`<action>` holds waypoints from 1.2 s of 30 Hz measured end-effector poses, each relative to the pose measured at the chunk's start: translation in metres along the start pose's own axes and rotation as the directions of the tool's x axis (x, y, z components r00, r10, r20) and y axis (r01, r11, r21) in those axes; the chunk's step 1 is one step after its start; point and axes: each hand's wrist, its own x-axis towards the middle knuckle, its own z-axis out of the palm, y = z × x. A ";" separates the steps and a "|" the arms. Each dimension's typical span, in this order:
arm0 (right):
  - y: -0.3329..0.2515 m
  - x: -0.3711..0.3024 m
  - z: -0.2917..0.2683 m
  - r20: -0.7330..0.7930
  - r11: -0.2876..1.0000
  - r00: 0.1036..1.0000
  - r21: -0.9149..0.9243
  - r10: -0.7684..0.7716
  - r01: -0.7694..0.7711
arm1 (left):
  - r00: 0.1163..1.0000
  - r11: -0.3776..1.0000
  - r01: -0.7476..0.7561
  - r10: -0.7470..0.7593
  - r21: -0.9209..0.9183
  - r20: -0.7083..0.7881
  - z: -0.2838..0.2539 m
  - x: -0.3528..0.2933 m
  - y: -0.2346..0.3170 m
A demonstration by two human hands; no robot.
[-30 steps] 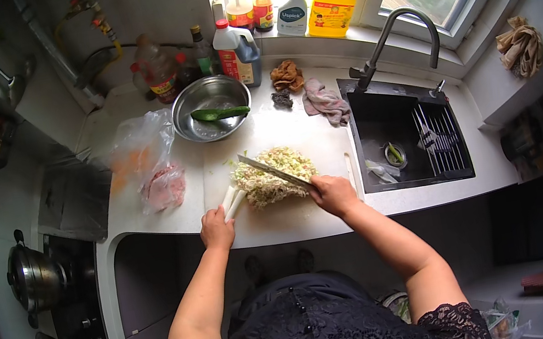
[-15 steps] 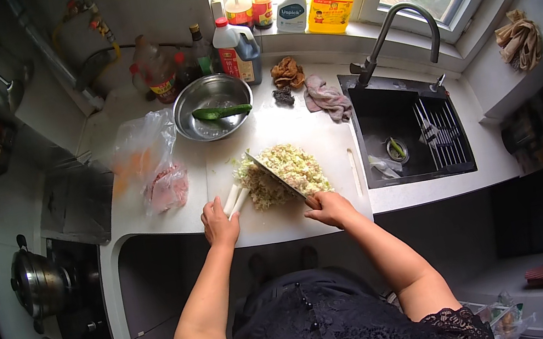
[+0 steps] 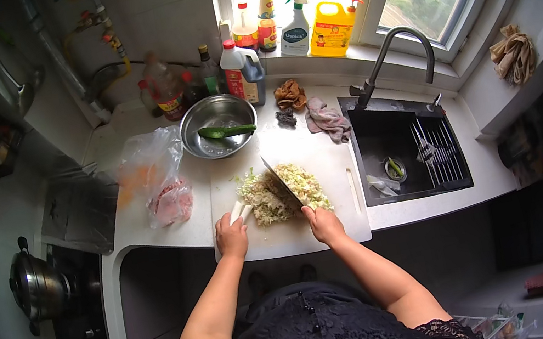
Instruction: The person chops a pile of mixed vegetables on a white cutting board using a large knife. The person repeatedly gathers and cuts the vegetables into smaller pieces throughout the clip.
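2 bare hands work over a white rectangular plastic cutting board (image 3: 328,228) at the front edge of a pale kitchen counter (image 3: 152,229), seen from above the person's black lace top. At the board's near left corner, the left hand (image 3: 231,236) has its fingers curled down onto the pale white stalk ends (image 3: 238,211), pressing them to the board. Just to the right, the right hand (image 3: 324,224) is wrapped tight around the handle of a broad steel kitchen knife (image 3: 282,182), whose blade slants up and left into a heap of chopped pale green and yellow vegetable (image 3: 282,193) lying at the middle of the board, between the 2 hands and just beyond them.

Left of the board lies a clear plastic bag (image 3: 151,179) with pinkish and orange contents. Behind the board stands a round stainless steel mixing bowl (image 3: 217,125) with a green utensil (image 3: 225,131) lying in it. To its right, crumpled brown and grey cloths (image 3: 320,115) rest on the counter beside a black rectangular sink (image 3: 405,151) with a curved dark tap (image 3: 402,50). At the lower left, 1 steel pot (image 3: 36,284) sits on a dark hob.

Farther back, several bottles (image 3: 199,81) stand against the wall, and on the window sill are 1 white spray bottle (image 3: 293,22) and 1 yellow plastic jug (image 3: 330,29).
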 end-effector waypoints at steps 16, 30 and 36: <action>-0.034 -0.009 -0.008 0.006 0.987 0.989 0.071 -0.147 0.146 | 0.996 0.996 0.086 -0.086 0.008 0.020 0.000 0.012 -0.003; -0.026 -0.003 0.027 0.099 0.998 0.994 0.041 -0.046 0.042 | 0.994 0.996 0.081 -0.083 0.035 0.072 -0.002 0.014 0.001; -0.041 -0.011 0.010 0.115 0.997 0.990 0.009 -0.080 0.079 | 0.991 0.993 0.095 -0.102 0.072 0.090 -0.001 0.015 -0.002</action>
